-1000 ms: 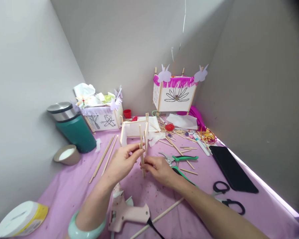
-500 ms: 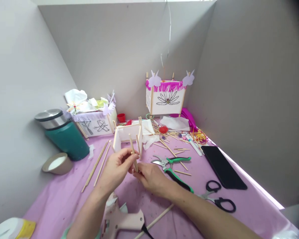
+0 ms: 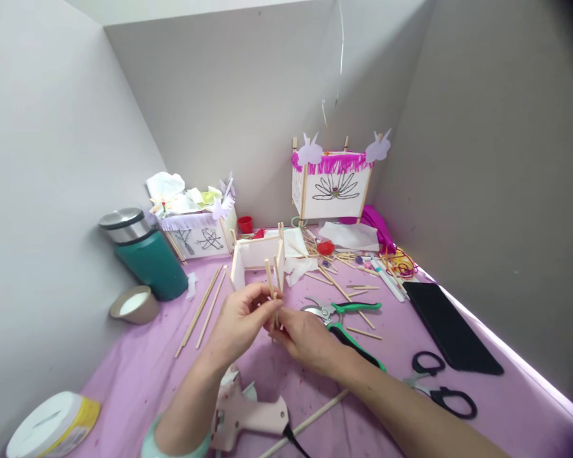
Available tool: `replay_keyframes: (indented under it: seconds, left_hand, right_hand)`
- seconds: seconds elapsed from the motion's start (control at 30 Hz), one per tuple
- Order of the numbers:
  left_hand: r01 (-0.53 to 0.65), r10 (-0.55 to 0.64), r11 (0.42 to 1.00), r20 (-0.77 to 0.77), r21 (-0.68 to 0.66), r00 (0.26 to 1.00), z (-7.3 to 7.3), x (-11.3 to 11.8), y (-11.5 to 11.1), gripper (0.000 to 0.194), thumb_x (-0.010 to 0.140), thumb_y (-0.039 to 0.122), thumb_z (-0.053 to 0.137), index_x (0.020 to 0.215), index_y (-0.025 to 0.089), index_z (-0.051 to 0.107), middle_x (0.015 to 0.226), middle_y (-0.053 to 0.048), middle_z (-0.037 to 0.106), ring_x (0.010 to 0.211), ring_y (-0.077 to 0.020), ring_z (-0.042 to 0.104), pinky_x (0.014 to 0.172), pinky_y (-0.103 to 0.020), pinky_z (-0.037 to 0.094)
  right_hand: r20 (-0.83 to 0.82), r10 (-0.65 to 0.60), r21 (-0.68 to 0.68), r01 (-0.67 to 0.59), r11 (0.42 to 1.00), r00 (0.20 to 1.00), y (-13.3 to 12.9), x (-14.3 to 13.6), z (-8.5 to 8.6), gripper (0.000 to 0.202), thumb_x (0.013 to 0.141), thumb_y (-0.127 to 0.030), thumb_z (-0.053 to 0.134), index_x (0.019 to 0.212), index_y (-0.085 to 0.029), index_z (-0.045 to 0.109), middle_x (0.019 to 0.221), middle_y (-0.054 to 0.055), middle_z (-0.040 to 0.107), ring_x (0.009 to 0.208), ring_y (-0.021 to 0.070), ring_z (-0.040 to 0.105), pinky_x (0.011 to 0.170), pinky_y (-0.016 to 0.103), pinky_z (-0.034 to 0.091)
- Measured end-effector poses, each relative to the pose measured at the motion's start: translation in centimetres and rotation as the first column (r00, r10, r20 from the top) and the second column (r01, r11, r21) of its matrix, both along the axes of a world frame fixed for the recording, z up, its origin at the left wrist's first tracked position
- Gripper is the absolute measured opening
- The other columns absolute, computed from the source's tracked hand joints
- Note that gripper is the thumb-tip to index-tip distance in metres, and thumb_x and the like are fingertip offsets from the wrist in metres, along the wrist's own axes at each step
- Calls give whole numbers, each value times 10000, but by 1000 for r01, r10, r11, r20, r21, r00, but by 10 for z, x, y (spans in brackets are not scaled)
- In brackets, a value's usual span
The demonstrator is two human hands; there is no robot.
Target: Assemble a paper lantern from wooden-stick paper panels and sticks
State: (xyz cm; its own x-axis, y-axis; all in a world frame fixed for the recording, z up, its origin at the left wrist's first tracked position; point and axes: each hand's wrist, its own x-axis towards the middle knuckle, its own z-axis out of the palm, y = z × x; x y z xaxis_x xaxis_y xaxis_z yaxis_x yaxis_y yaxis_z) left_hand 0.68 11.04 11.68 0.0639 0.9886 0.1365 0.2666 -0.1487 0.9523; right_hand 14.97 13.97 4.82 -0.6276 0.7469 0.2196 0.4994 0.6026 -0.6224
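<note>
Wooden sticks [image 3: 268, 273], held almost upright above the purple cloth [image 3: 143, 362].
The left hand [image 3: 241, 317] pinches them between thumb and fingers; the right hand [image 3: 310, 337] grips them just below.

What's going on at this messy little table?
A person is pinching thin wooden sticks upright with both bare hands, the left hand higher up and the right hand close below it. The fingers hide how many there are. Just behind stands a small stick frame with white panels. A pale pink glue gun lies nearer the person, green-handled pruners lie to the right, and a box with a flower drawing is at the back.
</note>
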Motion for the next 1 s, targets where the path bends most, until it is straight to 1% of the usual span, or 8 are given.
replay_keyframes:
  seconds: [0.1,0.23,0.4,0.47,0.57,0.7,0.87,1.0]
  left_hand:
    - [-45,45,999,23,-19,999,-1,3,0,134,793,281,598,786,147,607,559,30,569,501,-87,519,524,-201,438]
    - [-87,87,996,-27,-11,996,0,4,1,214,790,299,604,896,131,684,541,26,571,507,-93,519,542,-206,455]
    - [-48,53,998,-133,40,990,0,-3,5,273,803,343,592,942,154,733,909,-67,712,730,-147,620,594,-219,481]
    - [-62,65,998,-111,34,992,-3,-6,8,259,785,351,622,933,174,740,954,-64,723,861,-178,637,688,-232,499]
    - [-69,69,998,-34,-13,997,-6,-9,13,262,777,374,635,935,192,737,935,-47,734,869,-185,648,765,-268,512]
    - [-67,66,997,-28,-36,997,-8,-6,16,252,780,369,627,907,179,733,906,-48,734,834,-196,657,748,-300,527]
    - [-90,90,995,-15,-33,996,-3,0,14,305,766,358,641,1003,179,713,973,-60,729,944,-227,653,787,-316,523]
    - [-113,115,992,27,-64,993,-1,2,14,309,735,359,670,974,171,723,949,-66,735,934,-233,657,778,-315,524]
  right_hand:
    - [-18,-34,45,35,998,999,0,0,-1,71,859,-254,545,870,-188,567,813,22,637,686,145,577,633,235,382]
    - [-41,9,73,-6,997,999,6,2,-8,113,890,-211,484,904,-184,593,904,40,633,783,152,589,711,244,400]
    - [-15,78,-4,-78,997,997,17,4,-11,114,857,-225,559,803,-178,648,798,20,663,743,143,599,675,222,388]
    - [16,60,-23,-60,998,998,20,5,-7,137,846,-248,584,757,-171,654,735,15,660,685,135,590,640,217,375]
    - [49,42,-22,-41,999,998,25,6,-2,156,844,-289,596,754,-180,663,685,5,654,632,125,572,605,215,352]
    - [50,90,-11,-89,996,995,29,8,-4,133,840,-285,595,792,-190,675,706,6,672,644,128,584,601,213,343]
    - [55,95,3,-96,995,994,30,7,-12,157,847,-288,580,779,-175,665,708,15,676,635,129,583,601,216,341]
    - [45,104,-21,-103,994,994,28,8,-10,150,850,-283,572,786,-180,660,702,7,666,626,122,569,597,212,339]
